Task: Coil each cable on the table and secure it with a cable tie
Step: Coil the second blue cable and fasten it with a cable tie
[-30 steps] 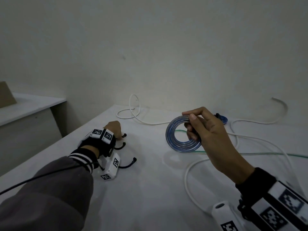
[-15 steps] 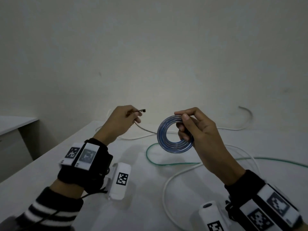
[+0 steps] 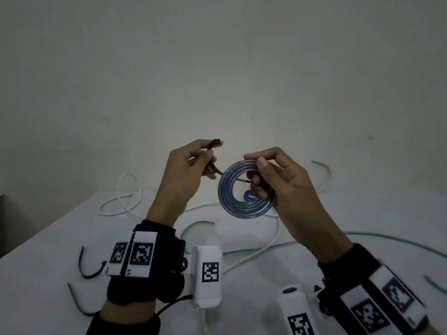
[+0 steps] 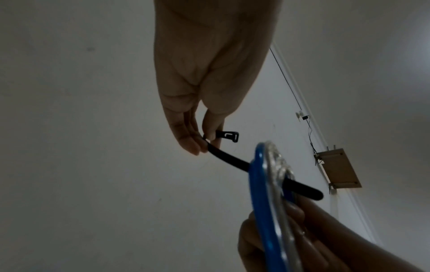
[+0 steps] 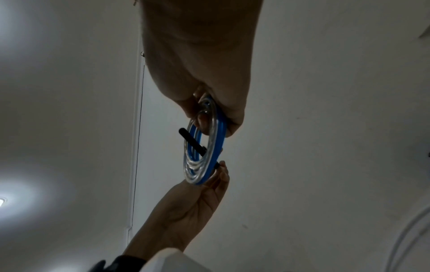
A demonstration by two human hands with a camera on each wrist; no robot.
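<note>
My right hand (image 3: pixel 271 175) holds a flat coil of clear blue cable (image 3: pixel 242 189) upright in the air, thumb on the near face and fingers through the middle. My left hand (image 3: pixel 191 163) pinches a black cable tie (image 3: pixel 212 163) near its head. The tie's tail runs through the centre hole of the coil (image 4: pixel 267 202) and pokes out on the far side, as the left wrist view shows on the black cable tie (image 4: pixel 228 158). In the right wrist view the tie (image 5: pixel 193 141) crosses the ring of the coil (image 5: pixel 204 147).
On the white table (image 3: pixel 60 257) lie a loose white cable (image 3: pixel 121 201), a loose green cable (image 3: pixel 387 240) and two spare black ties (image 3: pixel 89 269) at the near left. A small blue coil (image 3: pixel 248 195) lies behind the held one. A plain wall stands behind.
My left hand picked a black tie off the table, rose beside the coil and pushed the tie's tail through the coil's centre. The right hand lifted the coil a little higher.
</note>
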